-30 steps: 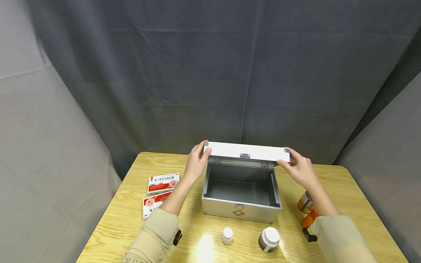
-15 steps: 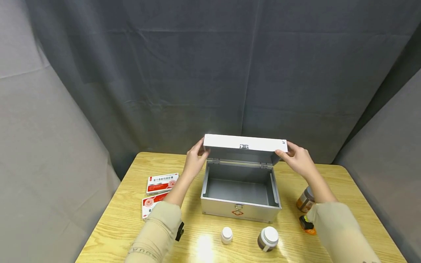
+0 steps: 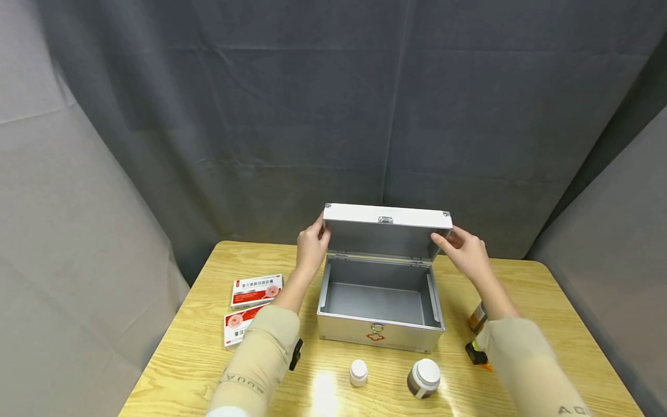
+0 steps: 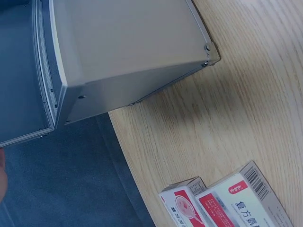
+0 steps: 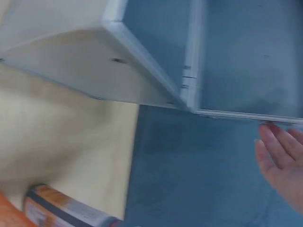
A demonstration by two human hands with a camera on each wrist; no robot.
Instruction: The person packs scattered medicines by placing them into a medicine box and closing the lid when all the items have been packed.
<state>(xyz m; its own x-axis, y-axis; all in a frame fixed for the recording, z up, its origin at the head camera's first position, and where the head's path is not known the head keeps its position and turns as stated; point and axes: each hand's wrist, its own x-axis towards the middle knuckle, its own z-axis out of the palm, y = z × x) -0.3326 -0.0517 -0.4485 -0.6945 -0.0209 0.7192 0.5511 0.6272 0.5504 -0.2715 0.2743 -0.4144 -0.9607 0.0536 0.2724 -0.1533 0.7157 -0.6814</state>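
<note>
A silver metal first-aid box (image 3: pixel 380 335) with a red cross stands on the table, its hinged lid (image 3: pixel 385 238) raised nearly upright. At the lid's left side is my left hand (image 3: pixel 311 246), fingertips right at the edge. My right hand (image 3: pixel 464 252) touches the opposite side edge, its fingers fairly straight in the right wrist view. The box's inside (image 3: pixel 383 295) shows bare grey walls and floor. In the left wrist view only a bit of finger (image 4: pixel 2 179) appears beneath the lid rim.
Two red-and-white medicine cartons (image 3: pixel 257 291) lie left of the box. In front stand a small white bottle (image 3: pixel 358 373) and a larger white-capped jar (image 3: pixel 424 378). Right of it, a brown-labelled bottle (image 3: pixel 476 318) and an orange item (image 5: pixel 14 213) are partly hidden.
The lid has swung up and back from a low tilt, showing its inner face. Both hands have travelled with it, and the right forearm has shifted slightly left.
</note>
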